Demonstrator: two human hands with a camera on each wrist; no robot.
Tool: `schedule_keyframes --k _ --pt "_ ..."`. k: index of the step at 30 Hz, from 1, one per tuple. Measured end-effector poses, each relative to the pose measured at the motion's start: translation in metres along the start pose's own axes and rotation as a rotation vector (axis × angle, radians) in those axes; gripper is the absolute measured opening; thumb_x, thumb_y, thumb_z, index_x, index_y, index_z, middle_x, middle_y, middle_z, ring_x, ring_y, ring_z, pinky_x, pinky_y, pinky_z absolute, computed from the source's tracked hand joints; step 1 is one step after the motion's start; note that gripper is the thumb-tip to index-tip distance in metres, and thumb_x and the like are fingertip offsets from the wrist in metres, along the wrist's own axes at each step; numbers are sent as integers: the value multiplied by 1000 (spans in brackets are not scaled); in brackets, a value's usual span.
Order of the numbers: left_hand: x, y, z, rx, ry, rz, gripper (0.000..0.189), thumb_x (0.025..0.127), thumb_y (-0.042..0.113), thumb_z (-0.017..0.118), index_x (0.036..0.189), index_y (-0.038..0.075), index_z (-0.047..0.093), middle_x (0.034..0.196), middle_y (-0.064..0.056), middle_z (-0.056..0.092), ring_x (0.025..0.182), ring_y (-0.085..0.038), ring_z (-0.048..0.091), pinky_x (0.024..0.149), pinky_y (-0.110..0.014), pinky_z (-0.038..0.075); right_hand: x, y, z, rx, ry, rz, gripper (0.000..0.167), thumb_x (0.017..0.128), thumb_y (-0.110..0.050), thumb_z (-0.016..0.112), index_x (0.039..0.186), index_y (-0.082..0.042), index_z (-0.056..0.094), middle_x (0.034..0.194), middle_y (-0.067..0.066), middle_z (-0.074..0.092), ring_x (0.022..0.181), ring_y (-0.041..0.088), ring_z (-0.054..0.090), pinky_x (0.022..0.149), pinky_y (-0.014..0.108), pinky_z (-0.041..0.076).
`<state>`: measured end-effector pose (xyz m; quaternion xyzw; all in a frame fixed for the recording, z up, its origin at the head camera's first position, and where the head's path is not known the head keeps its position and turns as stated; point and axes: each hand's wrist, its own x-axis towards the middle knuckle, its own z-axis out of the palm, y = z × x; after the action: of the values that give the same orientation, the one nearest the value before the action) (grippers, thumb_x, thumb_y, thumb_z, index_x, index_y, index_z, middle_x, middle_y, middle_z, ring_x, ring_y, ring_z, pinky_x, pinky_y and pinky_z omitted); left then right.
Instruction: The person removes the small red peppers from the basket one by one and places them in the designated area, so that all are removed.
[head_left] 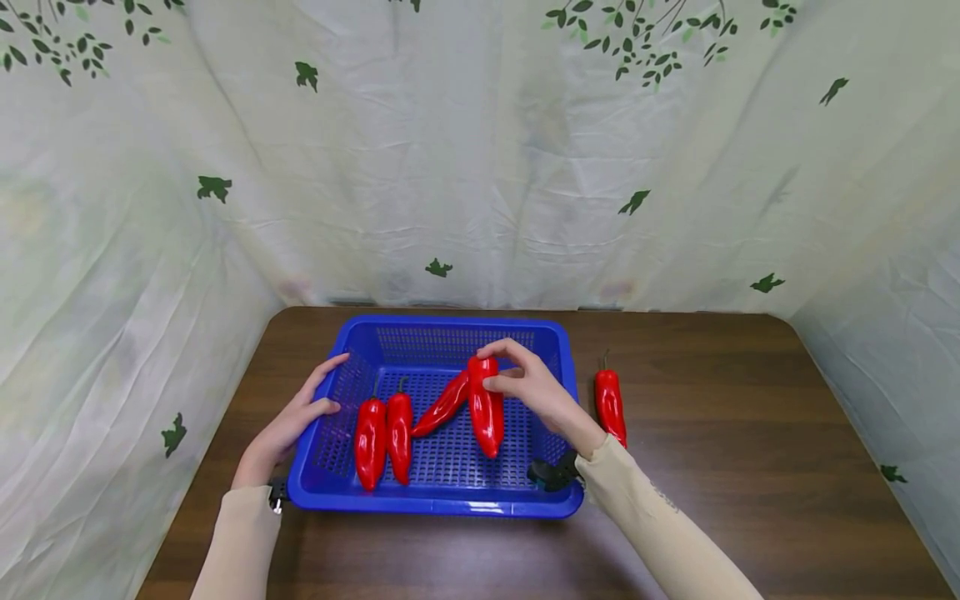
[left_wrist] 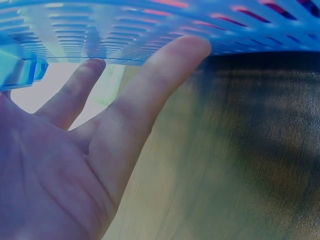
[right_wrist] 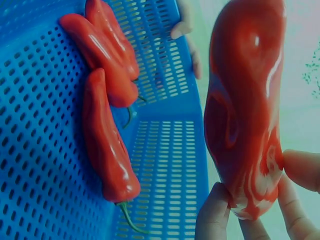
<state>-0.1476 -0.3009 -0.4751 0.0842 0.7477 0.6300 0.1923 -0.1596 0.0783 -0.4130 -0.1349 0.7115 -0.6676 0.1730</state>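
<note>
Right hand [head_left: 536,387] pinches held pepper [head_left: 487,421] by its upper end, over blue basket [head_left: 435,505], lower centre of frame; left hand [head_left: 288,423] spread at left rim; best pinch firmly, clearing slanted pepper [head_left: 442,406] alongside.

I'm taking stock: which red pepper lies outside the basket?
The pepper on the table, right of the blue basket; three others lie inside it, and the right hand holds another over it.

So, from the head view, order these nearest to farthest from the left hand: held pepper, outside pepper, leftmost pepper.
1. Leftmost pepper: inside the basket, left side.
2. Held pepper: in the right hand.
3. Outside pepper: on the table, right of the basket.
</note>
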Motion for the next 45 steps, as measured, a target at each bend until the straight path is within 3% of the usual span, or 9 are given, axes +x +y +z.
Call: schedule_keyframes --k 5,12,21,31,39,45 --pt "-1 0 0 6 0 1 69 95 8 45 152 30 13 154 -22 0 129 -58 22 85 -56 49 -4 -2 -7 5 7 5 35 89 -4 61 123 -5 56 125 14 52 92 28 64 81 41 53" --pt "-1 0 0 7 4 -3 69 95 7 45 152 30 14 154 -22 0 130 -57 21 86 -56 48 -8 -2 -19 -12 26 -2 35 90 -7 61 125 -4 55 127 15 52 90 27 64 81 36 52" --pt "0 1 2 8 6 -18 69 95 8 45 152 30 14 154 -22 0 131 -56 20 87 -56 48 -17 -5 -35 -29 77 -9 36 91 -8 59 126 -5 54 129 17 51 98 31 62 85 44 51" --pt "-1 0 1 4 6 -8 69 95 7 45 152 30 14 154 -22 1 130 -56 21 86 -55 49 -23 -6 -50 -38 102 -20 36 91 -8 58 126 -6 54 129 17 51 98 32 59 81 40 51" --pt "-1 0 0 -3 3 7 69 95 6 43 152 30 14 154 -23 2 129 -57 23 85 -54 50 -32 -6 -62 -42 125 -15 38 90 -9 61 127 -9 52 128 15 51 99 33 58 81 45 53" --pt "-1 -1 0 -6 -2 9 69 95 6 43 152 30 14 154 -22 1 129 -56 23 85 -55 49 -39 -4 -73 -64 148 -23 41 90 -9 62 129 -7 50 128 15 52 102 32 57 79 39 54"
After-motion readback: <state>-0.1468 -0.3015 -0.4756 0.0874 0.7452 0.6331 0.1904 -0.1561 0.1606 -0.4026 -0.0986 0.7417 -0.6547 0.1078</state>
